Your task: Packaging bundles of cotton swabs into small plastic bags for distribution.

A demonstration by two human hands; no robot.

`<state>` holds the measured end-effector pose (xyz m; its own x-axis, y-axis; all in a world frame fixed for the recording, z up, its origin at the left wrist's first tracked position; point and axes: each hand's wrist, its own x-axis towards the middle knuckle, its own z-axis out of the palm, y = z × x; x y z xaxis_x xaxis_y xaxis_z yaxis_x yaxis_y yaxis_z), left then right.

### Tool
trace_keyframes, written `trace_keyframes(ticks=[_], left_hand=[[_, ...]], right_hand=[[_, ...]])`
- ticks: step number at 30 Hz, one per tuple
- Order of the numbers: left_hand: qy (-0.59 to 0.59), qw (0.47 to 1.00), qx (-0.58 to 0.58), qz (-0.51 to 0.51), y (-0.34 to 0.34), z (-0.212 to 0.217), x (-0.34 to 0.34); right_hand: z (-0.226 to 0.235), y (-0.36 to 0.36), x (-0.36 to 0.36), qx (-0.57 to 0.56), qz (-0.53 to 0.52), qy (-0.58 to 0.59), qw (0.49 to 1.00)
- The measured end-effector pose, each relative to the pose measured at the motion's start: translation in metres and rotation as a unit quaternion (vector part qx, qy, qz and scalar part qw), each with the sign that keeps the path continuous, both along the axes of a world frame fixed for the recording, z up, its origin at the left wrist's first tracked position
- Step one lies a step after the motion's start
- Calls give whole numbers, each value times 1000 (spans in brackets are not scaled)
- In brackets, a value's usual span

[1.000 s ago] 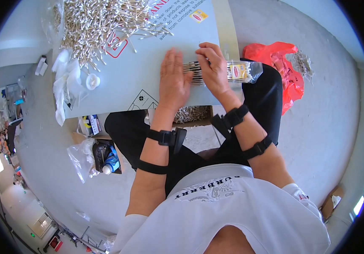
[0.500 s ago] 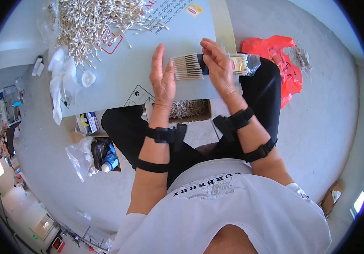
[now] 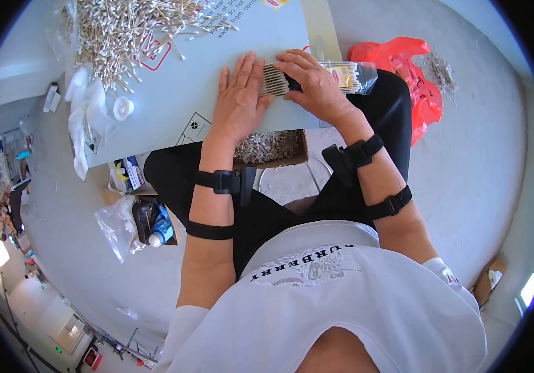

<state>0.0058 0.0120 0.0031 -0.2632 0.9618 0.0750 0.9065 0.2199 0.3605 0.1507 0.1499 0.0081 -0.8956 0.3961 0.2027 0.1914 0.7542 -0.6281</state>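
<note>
Swab bundle squared up on the board, both your hands on it.

Your right hand (image 3: 317,87) wraps over the middle of the cotton swab bundle (image 3: 276,79), fingers curled closed around it where it enters the clear packet (image 3: 351,73), likely to keep the sticks from fanning. Your left hand (image 3: 239,96) lies flat and spread, palm butted against the bundle's free end, apparently to level the tips. The bundle rests on the pale blue board (image 3: 174,93); the loose swab pile (image 3: 124,31) is on the board's far left, well apart from the bundle.
</note>
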Motion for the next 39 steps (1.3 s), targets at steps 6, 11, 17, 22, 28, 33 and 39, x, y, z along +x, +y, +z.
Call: trace_keyframes(ticks=[6, 11, 17, 22, 28, 33, 39], left_hand=[[-20, 1000, 10, 8, -10, 5, 0], [31, 999, 7, 25, -8, -1, 7], [55, 998, -25, 25, -7, -4, 11], [56, 998, -32, 22, -8, -7, 9], [61, 997, -44, 23, -7, -7, 9], [50, 998, -39, 20, -8, -6, 8], [46, 998, -38, 21, -8, -8, 6]], right_hand=[[11, -13, 9, 9, -111, 74, 991], [3, -44, 20, -89, -117, 57, 988], [-1, -55, 23, 49, -66, 43, 996], [-2, -56, 23, 88, -40, 24, 995], [-3, -56, 21, 114, -29, 15, 993], [1, -53, 21, 114, -19, 3, 993], [25, -57, 45, 40, 173, -107, 978]])
